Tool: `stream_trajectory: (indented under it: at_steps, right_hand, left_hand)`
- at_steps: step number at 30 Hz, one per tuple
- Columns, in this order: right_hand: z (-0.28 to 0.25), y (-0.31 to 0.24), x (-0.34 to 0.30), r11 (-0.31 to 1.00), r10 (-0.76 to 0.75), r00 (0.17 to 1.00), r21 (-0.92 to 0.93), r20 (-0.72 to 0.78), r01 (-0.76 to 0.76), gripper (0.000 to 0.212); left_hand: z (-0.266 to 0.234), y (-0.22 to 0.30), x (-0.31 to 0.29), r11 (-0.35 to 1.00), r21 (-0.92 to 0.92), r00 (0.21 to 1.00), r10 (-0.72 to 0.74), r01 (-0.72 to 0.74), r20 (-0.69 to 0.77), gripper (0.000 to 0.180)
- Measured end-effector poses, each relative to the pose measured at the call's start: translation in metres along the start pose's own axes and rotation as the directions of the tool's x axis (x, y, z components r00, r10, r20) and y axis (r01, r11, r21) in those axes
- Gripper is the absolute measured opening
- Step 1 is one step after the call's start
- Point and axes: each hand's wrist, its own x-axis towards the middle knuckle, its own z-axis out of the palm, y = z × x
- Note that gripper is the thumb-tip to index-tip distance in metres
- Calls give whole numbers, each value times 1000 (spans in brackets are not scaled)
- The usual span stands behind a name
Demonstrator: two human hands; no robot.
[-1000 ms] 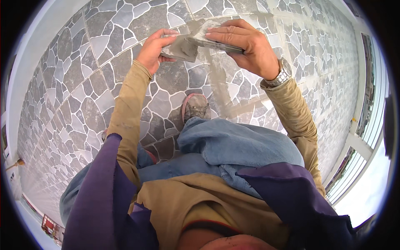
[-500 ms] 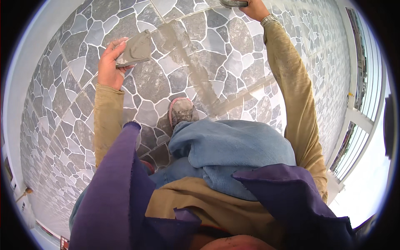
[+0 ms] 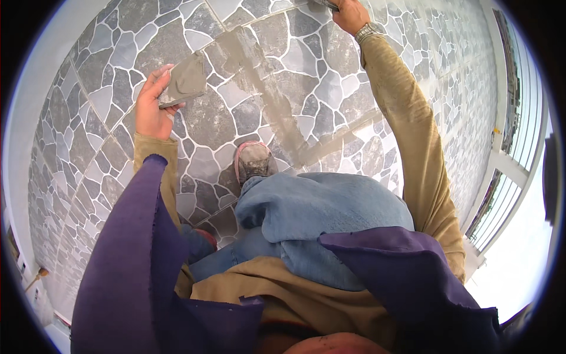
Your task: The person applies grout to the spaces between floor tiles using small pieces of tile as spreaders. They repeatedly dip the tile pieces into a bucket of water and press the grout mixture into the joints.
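On the left, my left hand (image 3: 154,105) is closed on the edge of a small flat board, thumb on top and fingers beneath. Grey, wet-looking mortar (image 3: 187,79) coats the board's upper face. At the top edge my right hand (image 3: 352,16), with a metal watch at its wrist, grips a grey flat tool (image 3: 324,4); most of this tool is cut off by the frame, so its kind is unclear. Between the hands, a band of smeared grey mortar (image 3: 268,88) runs along the floor's joint lines, with a branch toward the right.
The floor (image 3: 212,121) is stone-patterned tile with pale lines. My shoe (image 3: 254,160) stands beside the mortar band, and my bent denim knee (image 3: 336,197) covers the floor near me. A white wall (image 3: 35,88) curves along the left; a railing (image 3: 519,135) stands at the right.
My left hand and the board have come slightly nearer to me. My right hand has shifted a little left, and less of its tool shows. The view has also moved slightly.
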Motion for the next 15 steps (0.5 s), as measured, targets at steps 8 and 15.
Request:
stream_trajectory:
  at_steps: [8,15]
  right_hand:
    - [18,-82,-21,971,65,948,-240,312,12,63]
    - [63,-115,-42,932,14,997,-361,74,14,67]
  left_hand:
    - [-18,28,-22,999,-20,996,41,-42,-75,26]
    - [-20,19,-14,996,-65,995,63,-68,-79,27]
